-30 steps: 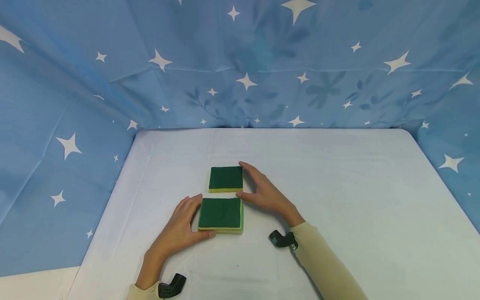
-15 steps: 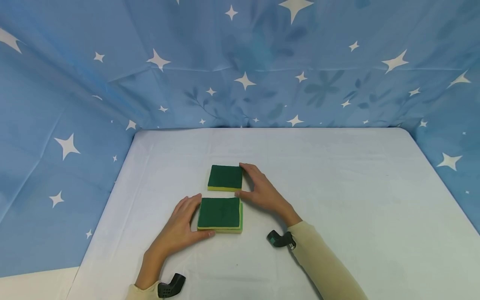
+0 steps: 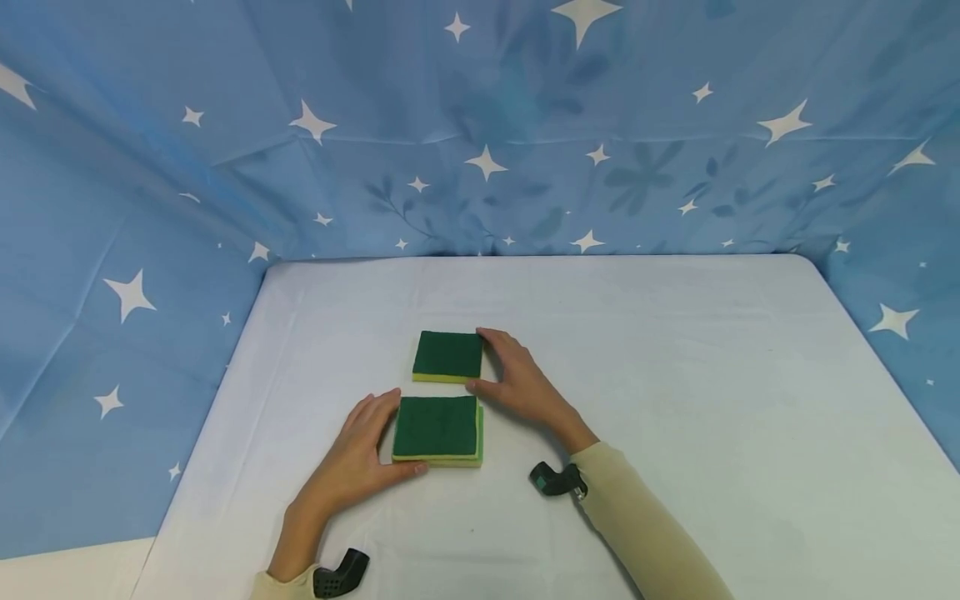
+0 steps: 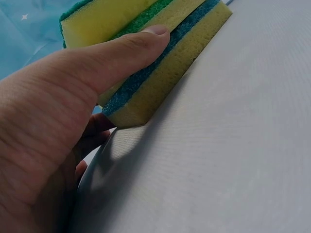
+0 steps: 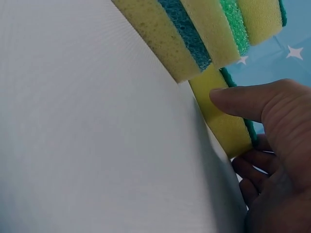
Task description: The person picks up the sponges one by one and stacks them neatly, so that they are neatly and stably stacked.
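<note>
A stack of three sponges [image 3: 437, 427] stands on the white table, its top scouring side dark green. In the left wrist view its layers show yellow foam with a blue scourer [image 4: 141, 82] low down and a green one above. My left hand [image 3: 354, 460] grips the stack's left end, thumb along the near side. Just behind lies a single sponge [image 3: 448, 356], dark green over yellow. My right hand [image 3: 527, 389] holds its right end between thumb and fingers; in the right wrist view the thumb [image 5: 238, 99] lies on its yellow side.
The white cloth-covered table [image 3: 712, 400] stretches away to the right of the hands. A blue curtain with white stars [image 3: 480, 125] hangs along the back and both sides. Each sleeve carries a black wrist device [image 3: 557, 479] at the cuff.
The single sponge has turned slightly in my right hand. My left hand keeps its grip on the stack, and the head view has shifted a little.
</note>
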Demonstrator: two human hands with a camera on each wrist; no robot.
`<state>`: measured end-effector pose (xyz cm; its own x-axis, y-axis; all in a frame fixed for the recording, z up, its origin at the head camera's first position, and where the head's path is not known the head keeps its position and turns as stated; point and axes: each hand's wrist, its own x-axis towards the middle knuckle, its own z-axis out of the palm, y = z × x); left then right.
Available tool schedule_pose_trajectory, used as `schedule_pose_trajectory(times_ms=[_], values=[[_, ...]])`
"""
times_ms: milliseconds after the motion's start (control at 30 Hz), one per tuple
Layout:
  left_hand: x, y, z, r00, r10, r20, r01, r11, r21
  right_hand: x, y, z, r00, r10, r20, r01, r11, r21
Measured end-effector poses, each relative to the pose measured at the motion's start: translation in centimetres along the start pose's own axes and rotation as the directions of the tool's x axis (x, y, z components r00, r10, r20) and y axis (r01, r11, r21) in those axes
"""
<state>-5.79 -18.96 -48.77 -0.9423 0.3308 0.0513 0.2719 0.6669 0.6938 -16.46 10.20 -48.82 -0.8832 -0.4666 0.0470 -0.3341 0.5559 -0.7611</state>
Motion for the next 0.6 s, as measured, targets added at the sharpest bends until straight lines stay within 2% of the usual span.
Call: schedule_pose_trajectory(times_ms=[400, 600], values=[[-0.02, 0.04, -0.09, 0.999, -0.042, 0.026, 0.042, 0.999, -0.015, -0.13, -0.14, -0.50, 1.000, 0.012, -0.021, -0.011, 0.999, 0.049], [-0.02, 0.12, -0.08, 0.999, -0.043, 0.025, 0.043, 0.999, -0.016, -0.24, -0.01, -0.84, 1.000, 0.024, -0.018, -0.022, 0.998, 0.066]])
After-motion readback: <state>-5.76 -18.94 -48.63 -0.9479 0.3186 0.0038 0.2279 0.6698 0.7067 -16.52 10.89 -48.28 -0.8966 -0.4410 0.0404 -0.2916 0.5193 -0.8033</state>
